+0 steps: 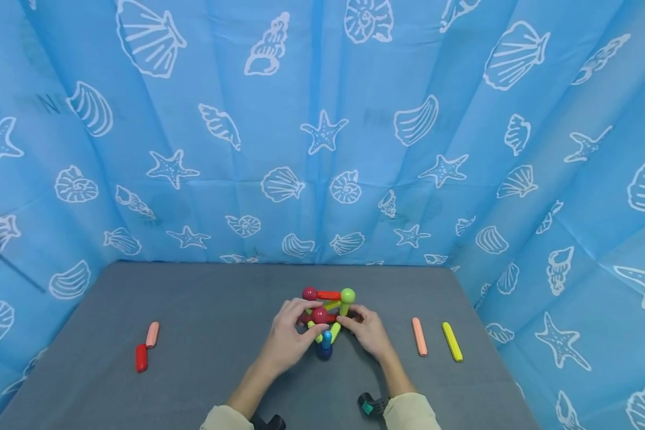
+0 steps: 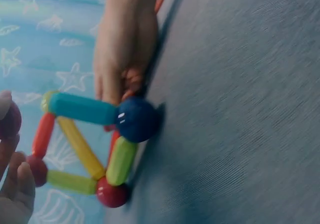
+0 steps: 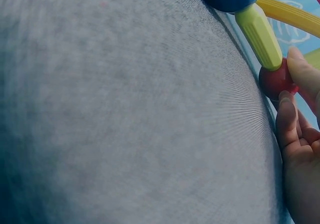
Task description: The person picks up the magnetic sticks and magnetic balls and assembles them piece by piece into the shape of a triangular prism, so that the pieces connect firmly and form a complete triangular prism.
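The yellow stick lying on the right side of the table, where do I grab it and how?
Pinch the yellow stick around its middle, probably coming down from above with your right hand, the nearer one. It's long, thin and lying flat, pointing away from you, so thumb and finger can close on its two long sides. The pink stick on its left leaves a gap for your thumb.

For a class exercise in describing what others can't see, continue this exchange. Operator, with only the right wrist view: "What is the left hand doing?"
Observer: The left hand pinches a red ball between thumb and finger.
Operator: Anything lying loose off to the right?
Observer: Yes, a pink rod with a yellow rod beyond it.
Operator: And off to the left?
Observer: Two more: a red rod and a second pink rod, lying nearly end to end.
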Available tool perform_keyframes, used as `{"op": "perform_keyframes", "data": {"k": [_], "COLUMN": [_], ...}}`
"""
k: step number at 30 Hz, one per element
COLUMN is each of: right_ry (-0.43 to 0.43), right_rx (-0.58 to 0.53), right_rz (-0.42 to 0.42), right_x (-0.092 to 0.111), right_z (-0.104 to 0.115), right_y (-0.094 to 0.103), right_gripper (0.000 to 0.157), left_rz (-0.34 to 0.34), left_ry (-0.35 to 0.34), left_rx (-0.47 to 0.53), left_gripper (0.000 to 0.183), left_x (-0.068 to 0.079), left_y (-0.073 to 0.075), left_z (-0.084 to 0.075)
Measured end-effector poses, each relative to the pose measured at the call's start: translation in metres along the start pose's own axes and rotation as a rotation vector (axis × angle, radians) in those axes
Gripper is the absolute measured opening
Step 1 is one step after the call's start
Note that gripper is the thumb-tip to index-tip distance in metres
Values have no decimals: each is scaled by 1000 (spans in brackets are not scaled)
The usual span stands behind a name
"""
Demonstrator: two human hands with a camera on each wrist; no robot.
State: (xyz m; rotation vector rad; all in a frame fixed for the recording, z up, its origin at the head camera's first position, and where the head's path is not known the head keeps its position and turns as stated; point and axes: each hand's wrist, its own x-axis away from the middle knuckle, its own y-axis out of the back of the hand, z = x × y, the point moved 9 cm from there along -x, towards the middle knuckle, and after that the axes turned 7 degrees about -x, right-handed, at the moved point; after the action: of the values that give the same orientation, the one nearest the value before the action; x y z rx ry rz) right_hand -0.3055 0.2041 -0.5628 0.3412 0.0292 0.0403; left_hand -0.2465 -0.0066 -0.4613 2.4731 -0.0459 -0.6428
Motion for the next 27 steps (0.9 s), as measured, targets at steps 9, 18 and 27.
{"op": "perform_keyframes", "data": {"k": [9,18,27], "right_ry": [0,-36,-71], "right_rx": [14,35,96], "right_rz": [-3,-20,127], "right_x": [-1,3,54], "right_z": [0,4,39], "right_y": [1,5,-19], "right_gripper": [33,41,38], "left_rz": [80,-16,55], "left_ry": [17,34,282], "left_rx": [6,43,30], "left_gripper": [41,27,35], "left_x": [8,4,-14], "left_y": [-24,-14,-19], "left_z": [2,14,74]}}
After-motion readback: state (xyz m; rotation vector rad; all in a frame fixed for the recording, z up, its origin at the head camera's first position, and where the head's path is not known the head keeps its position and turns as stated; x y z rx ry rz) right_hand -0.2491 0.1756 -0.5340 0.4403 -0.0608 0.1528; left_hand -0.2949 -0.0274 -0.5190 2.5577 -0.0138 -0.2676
